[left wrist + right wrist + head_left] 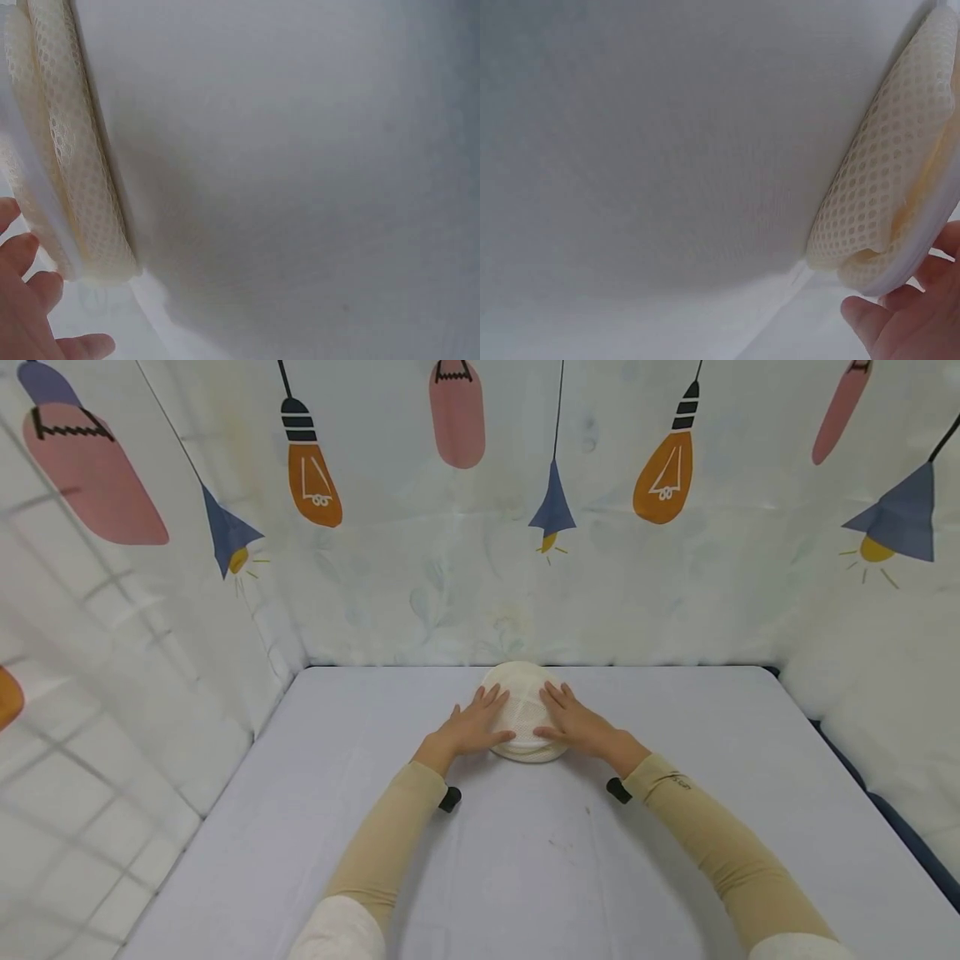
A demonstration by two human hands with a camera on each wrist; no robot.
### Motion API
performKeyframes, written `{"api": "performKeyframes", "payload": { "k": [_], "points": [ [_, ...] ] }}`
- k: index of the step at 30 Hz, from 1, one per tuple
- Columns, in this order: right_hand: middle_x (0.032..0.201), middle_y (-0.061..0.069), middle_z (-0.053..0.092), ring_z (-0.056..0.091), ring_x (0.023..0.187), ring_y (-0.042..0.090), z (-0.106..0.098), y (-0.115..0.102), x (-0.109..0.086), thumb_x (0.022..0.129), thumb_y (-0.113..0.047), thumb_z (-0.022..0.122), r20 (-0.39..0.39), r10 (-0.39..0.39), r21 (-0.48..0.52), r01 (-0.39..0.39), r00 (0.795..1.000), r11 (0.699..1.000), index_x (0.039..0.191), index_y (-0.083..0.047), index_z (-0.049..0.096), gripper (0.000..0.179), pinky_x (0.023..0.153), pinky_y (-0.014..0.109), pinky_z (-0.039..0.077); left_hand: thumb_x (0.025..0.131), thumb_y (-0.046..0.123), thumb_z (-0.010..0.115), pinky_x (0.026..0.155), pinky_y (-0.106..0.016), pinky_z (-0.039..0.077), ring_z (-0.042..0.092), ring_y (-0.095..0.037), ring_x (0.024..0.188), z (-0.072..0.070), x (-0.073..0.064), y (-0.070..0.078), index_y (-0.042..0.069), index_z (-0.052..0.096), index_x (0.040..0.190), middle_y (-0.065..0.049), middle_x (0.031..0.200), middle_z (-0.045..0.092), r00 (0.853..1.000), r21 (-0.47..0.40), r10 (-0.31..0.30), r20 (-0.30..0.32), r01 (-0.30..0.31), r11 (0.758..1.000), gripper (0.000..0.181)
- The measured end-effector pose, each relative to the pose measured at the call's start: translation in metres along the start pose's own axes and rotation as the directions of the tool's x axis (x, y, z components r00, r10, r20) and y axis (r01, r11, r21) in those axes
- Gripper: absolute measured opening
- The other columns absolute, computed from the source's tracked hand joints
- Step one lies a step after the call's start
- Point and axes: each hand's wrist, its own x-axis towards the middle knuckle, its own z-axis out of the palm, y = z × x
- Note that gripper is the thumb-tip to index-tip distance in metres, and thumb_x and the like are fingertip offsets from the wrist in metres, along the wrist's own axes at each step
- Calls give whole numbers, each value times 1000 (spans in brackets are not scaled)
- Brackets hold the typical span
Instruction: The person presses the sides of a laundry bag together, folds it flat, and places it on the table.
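Arms in beige fabric sleeves (393, 831) stretch forward; left hand (472, 725) and right hand (583, 725), spread-fingered, rest ungripping on round cream mesh pouch (522, 710)

You have a round, cream mesh piece (522, 706) lying in stacked layers, white-banded at its rim, by the table's (360, 718) far edge, near its middle.

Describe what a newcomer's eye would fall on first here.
Probably the orange bulbs printed on the backdrop, high in the head view. Next, the round cream mesh item near the far edge of the table, with the left hand and right hand touching it from either side.
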Motion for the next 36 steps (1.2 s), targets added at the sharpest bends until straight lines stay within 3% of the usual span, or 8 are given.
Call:
{"api": "performKeyframes", "payload": {
  "k": [8,21,27,36],
  "points": [
    [168,25,-1,-6,152,49,6,0,2,107,-48,49,50,14,-52,-12,999,999,160,9,6,89,121,58,14,105,50,52,115,-73,9,-6,-34,156,2,-2,6,12,9,166,-10,172,-2,1000,4,-17,15,17,1000,84],
    [168,22,-11,-13,152,45,2,-6,4,108,-51,44,138,79,-100,-65,987,993,161,6,-2,90,119,65,15,106,56,44,114,-75,8,-9,-35,156,7,2,11,12,1,166,-9,172,-9,996,109,-69,49,64,992,86],
    [168,21,-15,-16,152,43,2,-8,5,108,-52,45,180,101,-80,-88,978,993,161,4,-5,92,119,66,12,106,58,42,114,-74,8,-10,-36,155,10,2,14,11,-1,166,-10,171,-11,994,153,-92,58,82,985,88],
    [168,17,-20,-20,152,40,6,-1,9,108,-54,41,218,134,-86,-118,967,989,161,1,-9,91,119,66,10,106,57,43,116,-73,7,-8,-35,156,7,3,18,11,2,166,-10,171,-8,993,154,-98,63,87,984,86]
  ]
}}
